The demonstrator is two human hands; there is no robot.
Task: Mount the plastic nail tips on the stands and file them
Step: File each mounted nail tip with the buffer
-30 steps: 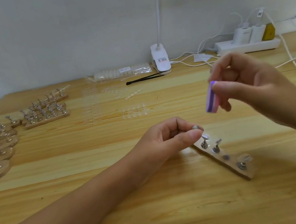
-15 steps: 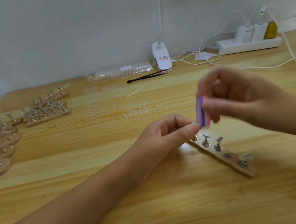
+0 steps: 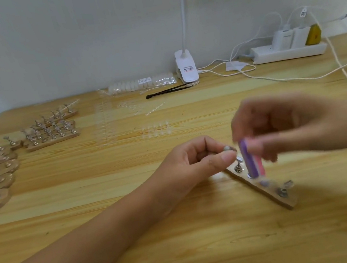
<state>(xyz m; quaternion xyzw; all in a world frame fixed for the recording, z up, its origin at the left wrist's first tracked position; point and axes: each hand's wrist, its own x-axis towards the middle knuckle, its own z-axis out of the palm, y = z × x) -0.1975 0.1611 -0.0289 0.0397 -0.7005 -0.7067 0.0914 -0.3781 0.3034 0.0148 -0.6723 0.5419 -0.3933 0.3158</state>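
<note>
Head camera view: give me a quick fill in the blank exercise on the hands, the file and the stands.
1. The file block in the right hand is pink and ____.
2. The left hand pinches a small metal stand beside a strip made of ____.
3. The clip lamp by the wall is coloured ____.

Missing words: purple; wood; white.

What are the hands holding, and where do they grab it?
The right hand pinches the purple-and-pink block nail file by its upper end. The left hand pinches a small metal nail stand between thumb and forefinger, only its tip showing.
</note>
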